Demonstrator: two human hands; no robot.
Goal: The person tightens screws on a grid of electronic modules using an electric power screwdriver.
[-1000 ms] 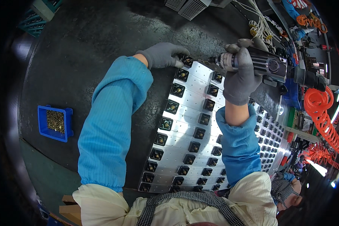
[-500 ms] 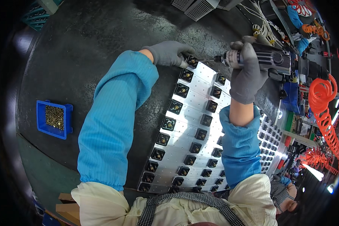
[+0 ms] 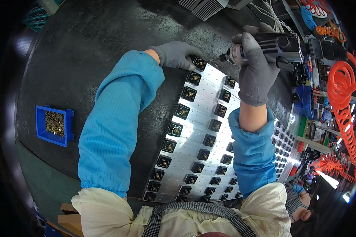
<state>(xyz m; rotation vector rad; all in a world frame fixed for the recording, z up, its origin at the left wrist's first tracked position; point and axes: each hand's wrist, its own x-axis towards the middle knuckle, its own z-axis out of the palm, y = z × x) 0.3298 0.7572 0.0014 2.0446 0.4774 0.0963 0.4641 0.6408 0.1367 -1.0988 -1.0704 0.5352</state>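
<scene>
My gloved left hand (image 3: 173, 54) grips a black square component (image 3: 200, 64) with thumb and fingers. This part sits at the far corner of a group of silver perforated metal strips (image 3: 213, 75). In my right hand (image 3: 258, 75), also gloved, is a black power screwdriver (image 3: 280, 47), fingers wrapped round its body. Its thin bit points left and down at the component's right side; whether the tip touches cannot be made out. Rows of similar black components with brass-coloured centres line the strips below.
A blue bin (image 3: 69, 125) of small brass-coloured screws stands at left on the dark table (image 3: 83, 47). Grey finned metal blocks (image 3: 209, 8) are at the far edge. An orange-red coiled hose (image 3: 340, 94) hangs at right. Another person (image 3: 298, 201) is at lower right.
The screwdriver and my right hand have shifted slightly left and away from me, and the bit now tilts down toward the component. My left hand stays at the same component.
</scene>
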